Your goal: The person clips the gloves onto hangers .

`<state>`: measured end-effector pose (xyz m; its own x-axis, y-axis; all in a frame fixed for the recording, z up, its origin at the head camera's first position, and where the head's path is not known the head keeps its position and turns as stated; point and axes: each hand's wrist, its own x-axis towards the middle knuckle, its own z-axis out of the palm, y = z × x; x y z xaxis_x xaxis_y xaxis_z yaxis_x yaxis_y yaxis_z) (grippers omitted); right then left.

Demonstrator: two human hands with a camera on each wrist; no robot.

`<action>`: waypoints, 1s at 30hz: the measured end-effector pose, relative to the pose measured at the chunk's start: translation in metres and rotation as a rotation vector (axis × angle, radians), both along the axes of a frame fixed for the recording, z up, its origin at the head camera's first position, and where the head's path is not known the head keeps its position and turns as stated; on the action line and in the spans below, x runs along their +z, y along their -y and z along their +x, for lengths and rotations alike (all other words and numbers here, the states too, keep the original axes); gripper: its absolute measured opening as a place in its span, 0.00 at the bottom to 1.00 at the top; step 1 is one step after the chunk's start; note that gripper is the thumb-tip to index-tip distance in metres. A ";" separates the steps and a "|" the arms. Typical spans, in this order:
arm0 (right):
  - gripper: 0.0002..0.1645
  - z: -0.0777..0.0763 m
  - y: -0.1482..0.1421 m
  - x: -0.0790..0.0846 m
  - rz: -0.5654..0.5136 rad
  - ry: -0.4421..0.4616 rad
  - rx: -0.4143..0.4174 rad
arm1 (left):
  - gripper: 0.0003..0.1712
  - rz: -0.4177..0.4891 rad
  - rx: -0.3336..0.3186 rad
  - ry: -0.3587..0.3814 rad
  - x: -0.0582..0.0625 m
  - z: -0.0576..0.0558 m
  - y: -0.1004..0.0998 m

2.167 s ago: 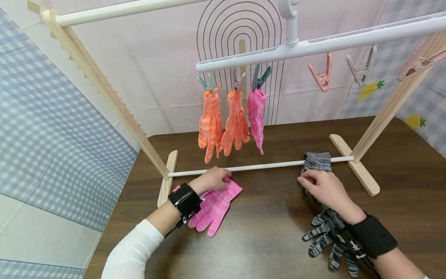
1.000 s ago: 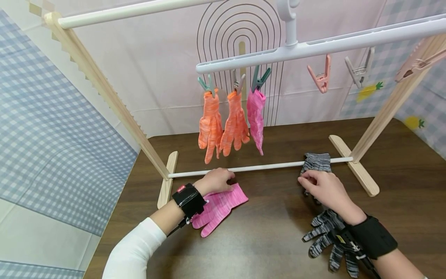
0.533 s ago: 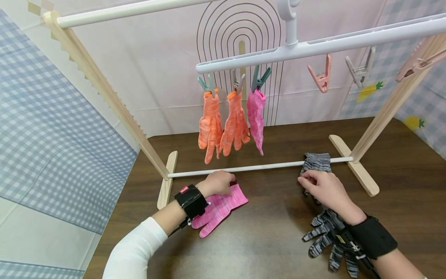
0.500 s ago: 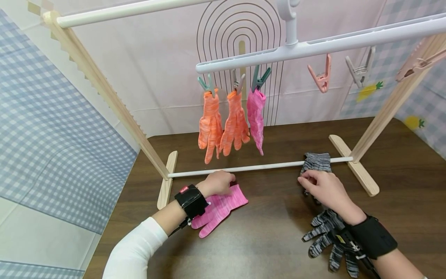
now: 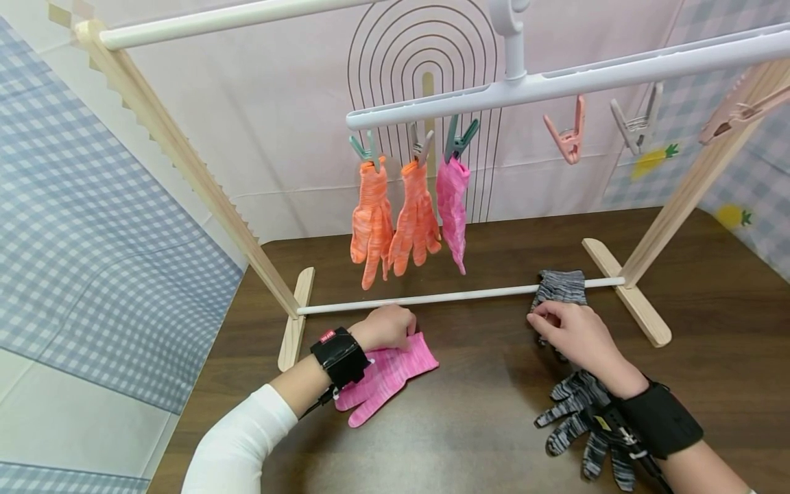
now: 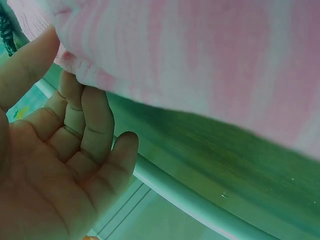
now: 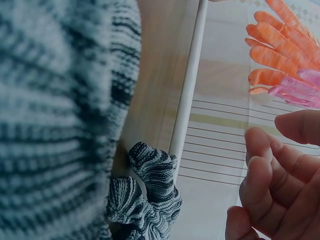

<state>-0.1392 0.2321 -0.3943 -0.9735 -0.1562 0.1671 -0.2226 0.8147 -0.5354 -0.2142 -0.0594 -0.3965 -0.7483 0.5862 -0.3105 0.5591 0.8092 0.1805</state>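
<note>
My left hand (image 5: 389,326) pinches the edge of a pink knit glove (image 5: 395,374) lying on the table. In the left wrist view, thumb and fingertips close on the pink fabric (image 6: 200,55), while the little finger stands free. My right hand (image 5: 577,336) hovers over grey-black striped gloves with its fingers loosely curled and nothing between them. One striped glove (image 5: 560,288) lies across the low white bar; another striped glove (image 5: 586,418) is spread beneath my right wrist, partly hidden. Two orange gloves (image 5: 372,223) and one pink glove (image 5: 453,213) hang from clothespins above.
A white hanger bar (image 5: 555,84) crosses the upper view. From its right side hang unused clothespins, including a pink clothespin (image 5: 569,134) and a grey one (image 5: 638,123). The wooden rack (image 5: 197,175) stands around the work, its low white rod (image 5: 475,296) just behind my hands.
The pink glove on the table has turned, its cuff swinging right and toward me. My left hand has shifted slightly right and nearer me along its edge. The right hand has stayed put.
</note>
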 end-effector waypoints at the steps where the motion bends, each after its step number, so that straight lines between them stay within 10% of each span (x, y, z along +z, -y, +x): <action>1: 0.15 0.000 0.000 0.000 -0.001 0.000 -0.001 | 0.05 0.002 -0.003 0.004 0.000 0.000 0.000; 30: 0.16 0.001 -0.001 0.003 -0.008 -0.008 -0.006 | 0.08 0.262 -0.141 0.024 0.011 0.005 -0.007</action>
